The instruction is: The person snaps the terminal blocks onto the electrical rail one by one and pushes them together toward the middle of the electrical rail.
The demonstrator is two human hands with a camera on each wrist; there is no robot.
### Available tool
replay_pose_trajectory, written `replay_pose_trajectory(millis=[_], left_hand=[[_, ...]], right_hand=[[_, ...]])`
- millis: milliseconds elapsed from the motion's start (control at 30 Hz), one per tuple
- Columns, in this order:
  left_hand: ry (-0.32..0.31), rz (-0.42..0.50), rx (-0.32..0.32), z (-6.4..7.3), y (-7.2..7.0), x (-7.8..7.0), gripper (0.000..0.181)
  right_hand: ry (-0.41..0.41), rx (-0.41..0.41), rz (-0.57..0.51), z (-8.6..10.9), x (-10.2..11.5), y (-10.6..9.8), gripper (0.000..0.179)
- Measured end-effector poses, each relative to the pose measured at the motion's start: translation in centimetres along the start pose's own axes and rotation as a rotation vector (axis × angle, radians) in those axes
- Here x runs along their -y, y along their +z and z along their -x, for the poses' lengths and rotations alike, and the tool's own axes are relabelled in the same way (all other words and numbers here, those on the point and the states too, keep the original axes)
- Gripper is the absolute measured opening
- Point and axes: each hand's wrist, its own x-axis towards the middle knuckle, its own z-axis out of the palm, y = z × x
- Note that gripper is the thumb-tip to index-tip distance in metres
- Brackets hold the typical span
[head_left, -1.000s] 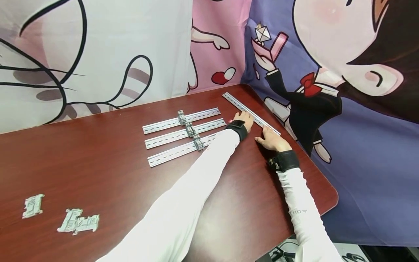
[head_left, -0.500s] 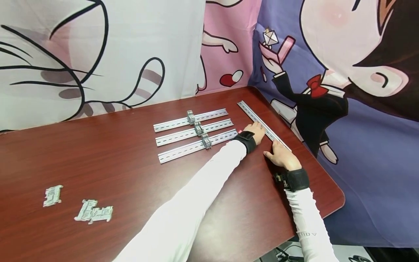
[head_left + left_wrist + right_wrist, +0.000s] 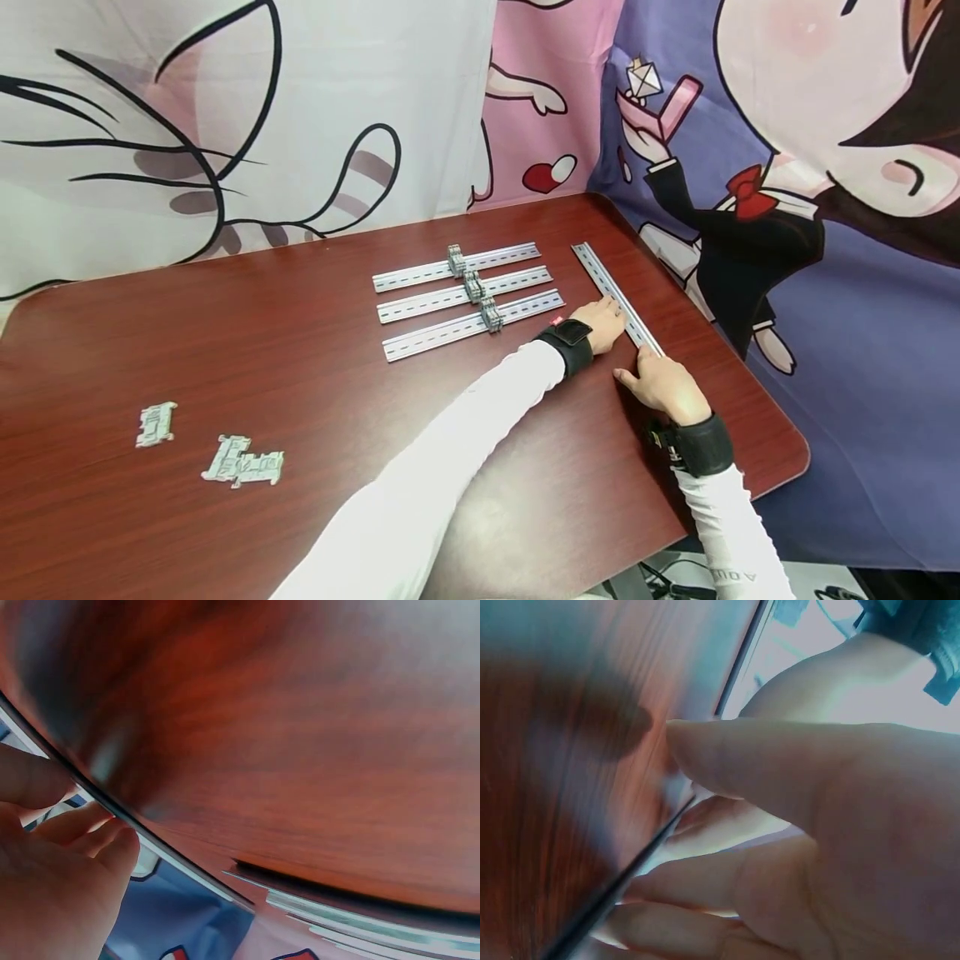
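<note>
A slotted metal DIN rail (image 3: 609,285) lies slantwise near the table's right edge. My left hand (image 3: 600,323) holds its near half from the left, thumb and fingertips meeting the rail in the left wrist view. At the near end, my right hand (image 3: 672,388) has its fingers on the rail; the thumb (image 3: 712,750) sticks out apart from it. Left of the hands, three more DIN rails lie side by side: a far rail (image 3: 420,275), a middle rail (image 3: 423,307) and a near rail (image 3: 435,335). Each carries grey terminal blocks (image 3: 473,287) around its middle.
Loose pale green terminal blocks (image 3: 242,461) lie flat at the left front, with another terminal block (image 3: 156,424) beside them. The brown table (image 3: 322,367) meets printed curtains (image 3: 337,108) at the back and right. Cables (image 3: 667,579) show below the front edge.
The slanted rail has slid a little toward the person and rightward, with both hands moving along with it. The head view has shifted left; the other rails and loose blocks stay put.
</note>
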Motion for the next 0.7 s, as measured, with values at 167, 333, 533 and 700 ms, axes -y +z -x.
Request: replay_pose_trajectory(millis=[167,333,533,700], left_hand=[[0.070,-0.013,-0.004,2.4,0.1,0.0,0.042],[0.135,-0.029,-0.018,4.7,0.8,0.2,0.043],[0.234,-0.055,-0.116,7.4,1.0,0.2,0.029],[0.251,-0.025,-0.127,9.7,0.9,0.0,0.033]], right_hand=[[0.021,-0.008,0.026,1.9,2.0,0.2,0.054],[0.027,-0.006,0.074,3.5,4.7,0.6,0.051],[-0.016,-0.014,0.136,5.3,8.0,1.2,0.045],[-0.119,-0.069,0.199,7.0,10.5,1.9,0.044]])
